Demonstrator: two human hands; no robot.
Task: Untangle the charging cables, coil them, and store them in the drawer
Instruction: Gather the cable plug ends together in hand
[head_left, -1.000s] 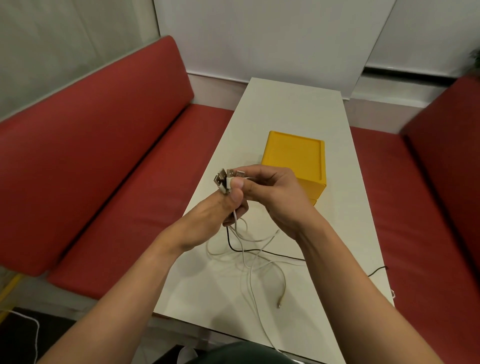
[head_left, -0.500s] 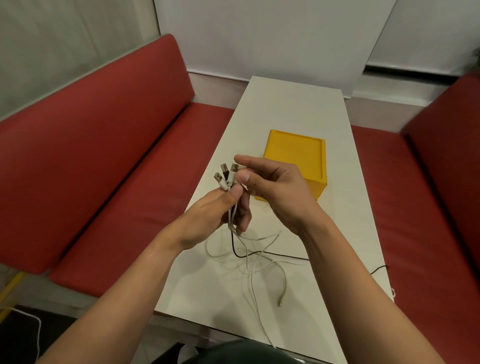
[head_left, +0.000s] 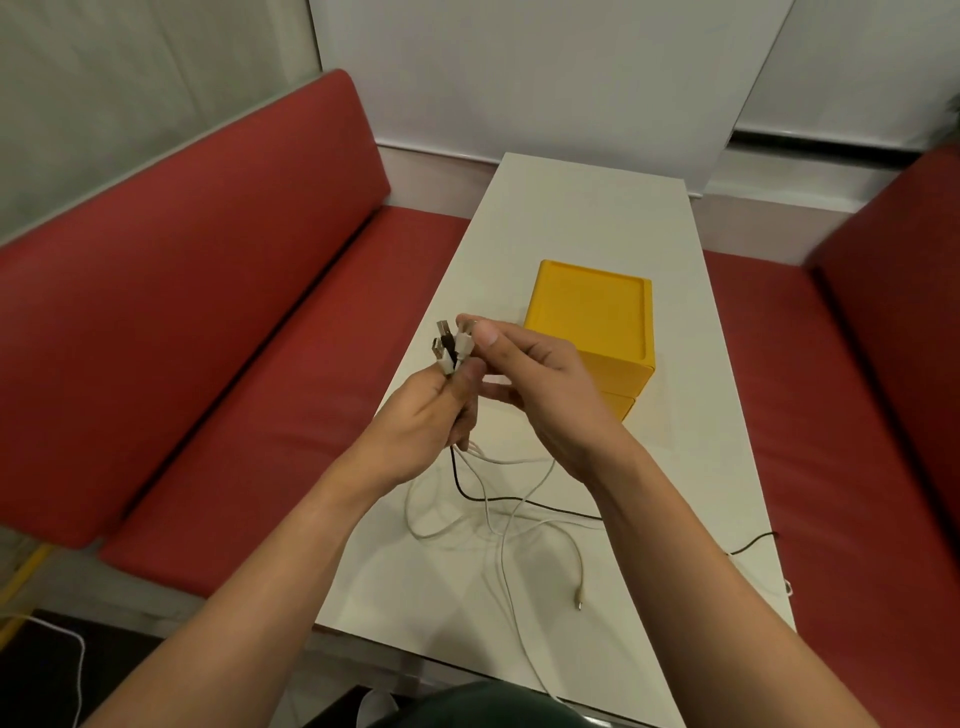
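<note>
Head view: just left of the yellow drawer box (head_left: 592, 317), the left hand (head_left: 431, 415) grips the bunched cable plugs (head_left: 451, 349), tips pointing up; the right hand (head_left: 540, 389), nearer the box, pinches one tip between thumb and forefinger. The cables (head_left: 498, 499) hang from that fist and sprawl on the table (head_left: 571, 208) on the near side of the box.

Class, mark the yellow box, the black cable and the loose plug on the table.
Yellow box (head_left: 592, 312), head view, top face.
Black cable (head_left: 519, 500), head view, middle stretch.
Loose plug (head_left: 578, 603), head view, metal tip.

Yellow drawer box (head_left: 592, 317), white table (head_left: 587, 208), red benches (head_left: 182, 312), white and black cables (head_left: 493, 499)
</note>
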